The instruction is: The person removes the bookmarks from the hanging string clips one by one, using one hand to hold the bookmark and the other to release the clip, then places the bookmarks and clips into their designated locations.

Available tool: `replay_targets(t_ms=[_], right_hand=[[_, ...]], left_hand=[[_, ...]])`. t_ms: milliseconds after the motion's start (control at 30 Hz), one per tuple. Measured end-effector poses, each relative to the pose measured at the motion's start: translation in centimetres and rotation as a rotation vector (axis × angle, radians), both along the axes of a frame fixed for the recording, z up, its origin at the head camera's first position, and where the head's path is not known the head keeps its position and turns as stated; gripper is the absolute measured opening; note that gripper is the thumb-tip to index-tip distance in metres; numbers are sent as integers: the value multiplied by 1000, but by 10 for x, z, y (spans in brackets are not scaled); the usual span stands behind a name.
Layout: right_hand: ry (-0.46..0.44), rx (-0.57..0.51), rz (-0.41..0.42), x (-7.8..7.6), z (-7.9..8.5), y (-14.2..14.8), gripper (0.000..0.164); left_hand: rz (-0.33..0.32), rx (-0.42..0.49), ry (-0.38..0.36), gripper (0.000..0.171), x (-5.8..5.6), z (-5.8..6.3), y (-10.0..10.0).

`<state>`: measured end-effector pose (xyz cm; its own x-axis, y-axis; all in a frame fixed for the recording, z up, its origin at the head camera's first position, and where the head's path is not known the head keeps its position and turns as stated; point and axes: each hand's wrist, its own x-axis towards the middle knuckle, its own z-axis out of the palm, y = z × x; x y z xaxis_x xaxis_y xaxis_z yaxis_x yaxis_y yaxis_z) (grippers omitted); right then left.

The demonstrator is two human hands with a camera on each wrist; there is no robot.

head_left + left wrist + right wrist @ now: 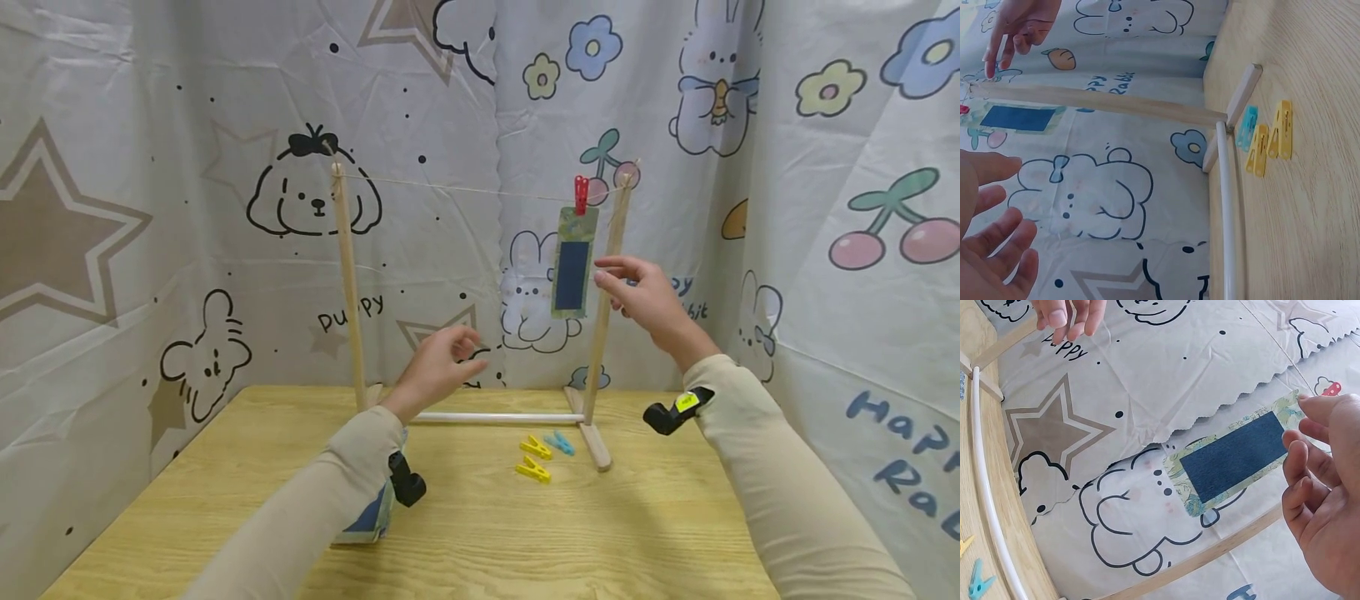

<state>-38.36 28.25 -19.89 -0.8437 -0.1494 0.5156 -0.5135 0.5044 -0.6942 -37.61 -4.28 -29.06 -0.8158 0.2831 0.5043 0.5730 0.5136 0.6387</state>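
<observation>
A green-patterned card [573, 275] with a dark blue panel hangs from a string [457, 187], held by a red clothespin [581, 194]. Just right of the card, beside the right wooden post [609, 292], is my right hand [645, 300], fingers loosely bent and holding nothing. In the right wrist view its fingertips are close to the card [1235, 462]; whether they touch it I cannot tell. My left hand [438, 367] hovers in the air between the posts, thumb and fingers apart and nothing in them, as the left wrist view also shows.
Two yellow clothespins [533, 471] and a blue clothespin [560, 443] lie on the table [480, 533] near the rack's right foot [596, 450]. A white rod [495, 417] joins the posts low down. Similar cards [367, 521] lie at left, partly hidden by my left forearm. A printed curtain surrounds the table.
</observation>
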Motion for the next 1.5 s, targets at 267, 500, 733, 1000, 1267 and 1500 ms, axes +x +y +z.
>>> replay_targets(t_ms=[267, 500, 733, 1000, 1267, 1500], right_hand=[[24, -25, -13, -3, 8, -5, 49], [44, -63, -40, -10, 13, -9, 48], [42, -133, -83, -19, 20, -10, 50], [72, -172, -72, -27, 29, -13, 51], [116, -199, -57, -33, 39, -19, 50], [168, -217, -65, -41, 48, -25, 49]], left_hand=[[-20, 42, -3, 37, -9, 5, 12], [-11, 76, -20, 40, -18, 10, 22], [-23, 123, -55, 46, -25, 13, 36], [-34, 214, -103, 50, -36, 13, 49], [-71, 234, -123, 57, -48, 12, 62], [-133, 291, -141, 60, -56, 13, 77]])
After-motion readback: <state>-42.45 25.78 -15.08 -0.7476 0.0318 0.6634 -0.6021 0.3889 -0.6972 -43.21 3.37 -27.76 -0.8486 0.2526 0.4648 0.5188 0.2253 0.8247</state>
